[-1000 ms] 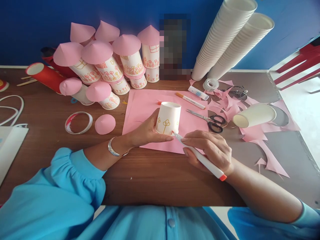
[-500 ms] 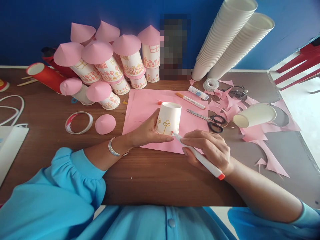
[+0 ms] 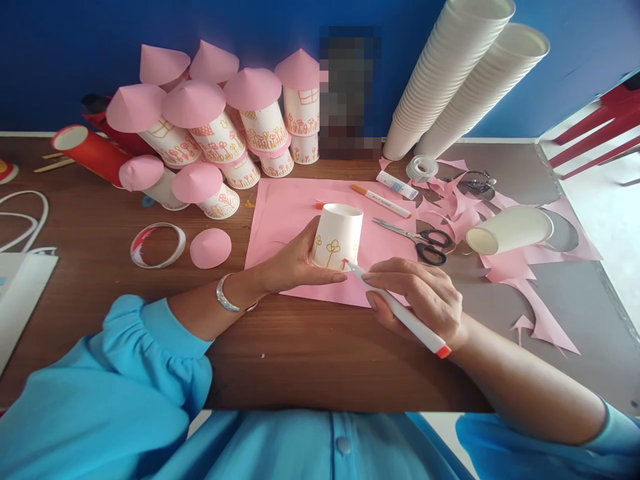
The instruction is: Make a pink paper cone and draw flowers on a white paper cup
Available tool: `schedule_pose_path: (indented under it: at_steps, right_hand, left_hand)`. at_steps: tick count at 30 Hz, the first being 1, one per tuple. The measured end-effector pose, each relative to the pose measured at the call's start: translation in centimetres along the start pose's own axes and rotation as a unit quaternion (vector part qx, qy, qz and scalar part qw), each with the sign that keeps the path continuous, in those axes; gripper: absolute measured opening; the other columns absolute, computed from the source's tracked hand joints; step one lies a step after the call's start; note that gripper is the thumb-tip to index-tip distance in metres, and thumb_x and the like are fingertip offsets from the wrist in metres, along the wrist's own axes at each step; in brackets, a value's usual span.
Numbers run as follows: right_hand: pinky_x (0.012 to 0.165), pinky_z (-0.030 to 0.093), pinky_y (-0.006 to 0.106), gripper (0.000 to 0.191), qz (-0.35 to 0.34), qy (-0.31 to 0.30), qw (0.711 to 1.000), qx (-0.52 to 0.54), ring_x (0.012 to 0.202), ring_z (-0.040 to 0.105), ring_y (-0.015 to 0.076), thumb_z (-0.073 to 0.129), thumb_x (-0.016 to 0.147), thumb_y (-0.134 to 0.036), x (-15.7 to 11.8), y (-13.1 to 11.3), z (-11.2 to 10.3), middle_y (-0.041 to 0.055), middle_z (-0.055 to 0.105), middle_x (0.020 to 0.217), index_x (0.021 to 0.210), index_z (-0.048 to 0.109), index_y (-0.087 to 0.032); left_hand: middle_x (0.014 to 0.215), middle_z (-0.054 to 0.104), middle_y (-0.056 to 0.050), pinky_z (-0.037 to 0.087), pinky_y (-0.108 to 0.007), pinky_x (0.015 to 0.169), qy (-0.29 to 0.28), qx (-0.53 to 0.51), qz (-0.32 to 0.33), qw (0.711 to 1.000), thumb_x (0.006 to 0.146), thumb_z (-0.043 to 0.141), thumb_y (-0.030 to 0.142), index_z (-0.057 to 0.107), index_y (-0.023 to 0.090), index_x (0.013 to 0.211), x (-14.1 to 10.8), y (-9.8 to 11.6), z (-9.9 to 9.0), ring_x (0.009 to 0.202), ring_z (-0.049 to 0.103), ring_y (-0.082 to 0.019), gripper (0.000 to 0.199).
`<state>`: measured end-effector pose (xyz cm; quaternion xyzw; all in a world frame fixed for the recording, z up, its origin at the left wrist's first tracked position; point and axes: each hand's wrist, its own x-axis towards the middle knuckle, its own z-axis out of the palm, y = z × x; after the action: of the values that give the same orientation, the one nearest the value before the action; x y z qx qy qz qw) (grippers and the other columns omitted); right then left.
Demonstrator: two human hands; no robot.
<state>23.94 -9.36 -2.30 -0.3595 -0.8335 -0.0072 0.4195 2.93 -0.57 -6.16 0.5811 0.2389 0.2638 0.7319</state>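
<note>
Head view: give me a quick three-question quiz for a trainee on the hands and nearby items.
1. Multiple choice: which hand grips the white marker with the orange-red end? A, left; B, right.
2. True or false: as seen in the picture, the black-handled scissors lie to the right of the handheld paper cup.
3. Fill in: the cone roofs on the decorated cups are ____ in colour.

Key: 1. B, the right hand. 2. True. 3. Pink.

Blue wall behind a brown table
</note>
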Motion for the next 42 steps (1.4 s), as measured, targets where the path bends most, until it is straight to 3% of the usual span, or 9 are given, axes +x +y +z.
schedule_pose_path:
  at_steps: [18, 29, 42]
  right_hand:
    - [0.059, 0.062, 0.027, 0.014, -0.026, 0.001, 0.999, 0.019, 0.065, 0.072, 0.0166, 0.065, 0.087, -0.008, 0.03, 0.14, 0.03, 0.0079, 0.072, 0.076, 0.1, 0.062, -0.013]
    - [0.059, 0.063, 0.027, 0.015, -0.016, -0.003, 1.0, 0.009, 0.067, 0.073, 0.0157, 0.064, 0.09, -0.011, 0.01, 0.15, 0.15, 0.0034, 0.072, 0.078, 0.103, 0.062, -0.019]
    - [0.06, 0.064, 0.027, 0.015, -0.022, -0.002, 1.0, 0.015, 0.068, 0.074, 0.0162, 0.064, 0.089, -0.011, -0.12, 0.12, 0.39, 0.0048, 0.073, 0.079, 0.103, 0.063, -0.016]
  left_hand:
    - [0.111, 0.064, -0.008, 0.053, -0.033, 0.077, 0.004, 0.006, -0.01, 1.0, 0.07, 0.091, 0.03, 0.048, 0.024, 0.132, -0.01, 0.02, -0.12, 0.097, 0.064, -0.022, 0.076]
    - [0.108, 0.064, -0.007, 0.053, -0.032, 0.076, -0.006, 0.014, 0.0, 1.0, 0.072, 0.089, 0.029, 0.048, 0.024, 0.134, 0.04, 0.19, -0.04, 0.095, 0.064, -0.02, 0.074]
    - [0.11, 0.063, -0.007, 0.052, -0.032, 0.076, -0.005, 0.039, -0.006, 0.999, 0.072, 0.089, 0.033, 0.045, 0.024, 0.136, 0.05, 0.31, 0.07, 0.096, 0.063, -0.022, 0.078]
